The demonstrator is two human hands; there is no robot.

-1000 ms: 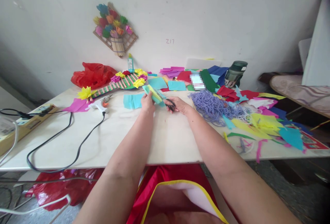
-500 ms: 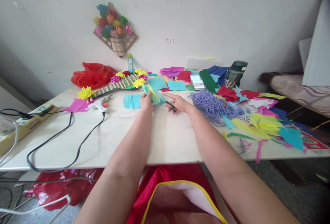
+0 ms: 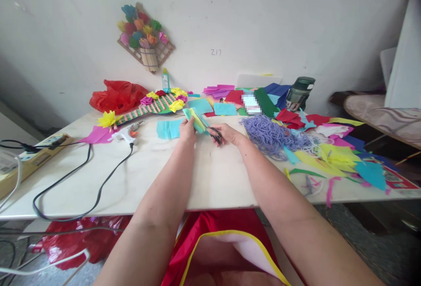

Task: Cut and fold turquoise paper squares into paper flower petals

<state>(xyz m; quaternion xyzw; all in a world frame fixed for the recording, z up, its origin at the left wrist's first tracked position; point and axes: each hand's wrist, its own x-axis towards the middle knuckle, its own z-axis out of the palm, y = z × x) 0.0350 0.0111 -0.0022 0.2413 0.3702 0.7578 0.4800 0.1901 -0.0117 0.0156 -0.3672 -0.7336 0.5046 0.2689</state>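
My left hand [image 3: 187, 130] pinches a piece of folded crepe paper [image 3: 196, 121], light blue with a yellow-green part. My right hand [image 3: 224, 134] is closed round the dark handles of a pair of scissors [image 3: 215, 135]. The scissors' blades point left and lie against the paper's right side; whether they bite into it I cannot make out. A flat light-blue sheet [image 3: 168, 129] lies just left of my left hand. Behind the hands are more blue sheets [image 3: 225, 109]. A paper-flowered, guitar-shaped craft [image 3: 148, 109] rests at the back left.
A white glue gun [image 3: 125, 134] with a black cord lies left, near a power strip [image 3: 33, 159]. Purple yarn [image 3: 272, 134] and paper scraps [image 3: 335, 156] cover the right side. A dark bottle [image 3: 300, 93] stands at the back. A red plastic bag [image 3: 116, 96] sits back left.
My right hand's fingers, stretched out before, have now closed round the scissors' handles. My left hand stays in place with the paper. The view has shifted very slightly.
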